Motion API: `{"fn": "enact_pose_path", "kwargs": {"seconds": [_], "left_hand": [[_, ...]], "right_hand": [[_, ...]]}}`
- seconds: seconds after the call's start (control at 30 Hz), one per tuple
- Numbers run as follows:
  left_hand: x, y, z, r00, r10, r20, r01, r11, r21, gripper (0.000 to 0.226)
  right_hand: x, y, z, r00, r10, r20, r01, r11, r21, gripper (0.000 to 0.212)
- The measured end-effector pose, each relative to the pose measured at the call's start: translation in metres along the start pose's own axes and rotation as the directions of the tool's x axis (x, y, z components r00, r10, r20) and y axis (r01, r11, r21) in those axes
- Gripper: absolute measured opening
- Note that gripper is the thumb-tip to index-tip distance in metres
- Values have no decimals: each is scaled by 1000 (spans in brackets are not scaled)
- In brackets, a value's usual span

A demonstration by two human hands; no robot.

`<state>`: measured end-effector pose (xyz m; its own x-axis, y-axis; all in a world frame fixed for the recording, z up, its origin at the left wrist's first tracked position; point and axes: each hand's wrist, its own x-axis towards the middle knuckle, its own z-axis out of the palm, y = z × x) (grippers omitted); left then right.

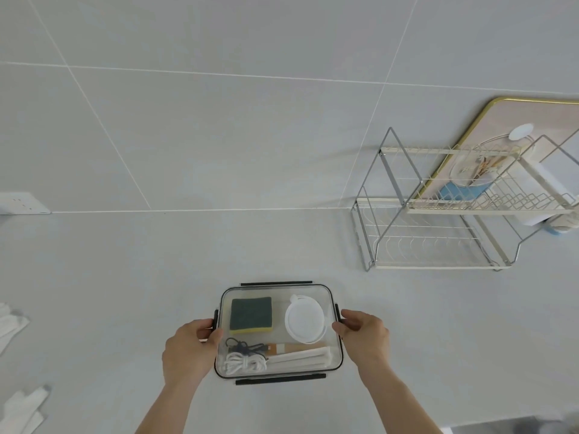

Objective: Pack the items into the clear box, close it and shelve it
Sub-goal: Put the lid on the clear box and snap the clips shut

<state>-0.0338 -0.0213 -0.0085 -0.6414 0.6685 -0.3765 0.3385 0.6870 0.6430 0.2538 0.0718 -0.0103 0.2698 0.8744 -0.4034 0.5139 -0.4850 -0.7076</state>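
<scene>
The clear box sits on the white counter near the front, with its clear lid on top and black latch flaps sticking out on all sides. Through the lid I see a green and yellow sponge, a white round strainer, a coiled white cord, a black cord and pale sticks. My left hand grips the box's left side at the latch. My right hand grips the right side at the other latch.
A two-tier wire dish rack stands at the back right, its lower tier bare. A gold-rimmed tray leans behind it. White cloths lie at the left edge. A wall socket is far left.
</scene>
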Motion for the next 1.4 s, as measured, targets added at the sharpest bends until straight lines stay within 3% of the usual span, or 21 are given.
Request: {"fn": "enact_pose_path", "kwargs": {"seconds": [0.13, 0.2, 0.3, 0.6, 0.87, 1.03, 1.13, 1.2, 1.27, 1.4], "left_hand": [[0, -4, 5, 998, -54, 16, 56, 994, -96, 20], [2, -7, 6, 989, -118, 89, 136, 964, -227, 26], [6, -10, 7, 975, -144, 166, 189, 937, -293, 37], [6, -9, 5, 978, -115, 173, 165, 937, -308, 35], [-4, -6, 9, 993, -111, 51, 120, 953, -277, 21], [-16, -7, 15, 999, -45, -28, 41, 989, -145, 23], [-24, -9, 20, 999, 15, -48, -21, 991, -129, 26], [-21, -9, 19, 997, 28, -73, -33, 997, -71, 27], [-17, -5, 18, 996, 21, -90, -22, 1000, -11, 27], [-14, -1, 18, 996, -1, -88, 0, 1000, -2, 22]], "right_hand": [[10, 5, -1, 997, 61, 50, -66, 991, 114, 34], [15, 8, -2, 986, 106, 128, -132, 968, 214, 38], [19, 9, -4, 949, 157, 275, -244, 916, 319, 43], [20, 8, -10, 926, 135, 352, -254, 913, 318, 15], [13, 14, -14, 904, 166, 393, -340, 837, 429, 12], [10, 17, -11, 927, 165, 336, -319, 817, 481, 20], [8, 15, -5, 975, 105, 198, -179, 895, 408, 17], [7, 13, -1, 996, 9, 91, -28, 979, 203, 11], [5, 9, 1, 993, -102, 51, 102, 995, 1, 14], [5, 4, 0, 990, -134, 51, 138, 986, -94, 10]]}}
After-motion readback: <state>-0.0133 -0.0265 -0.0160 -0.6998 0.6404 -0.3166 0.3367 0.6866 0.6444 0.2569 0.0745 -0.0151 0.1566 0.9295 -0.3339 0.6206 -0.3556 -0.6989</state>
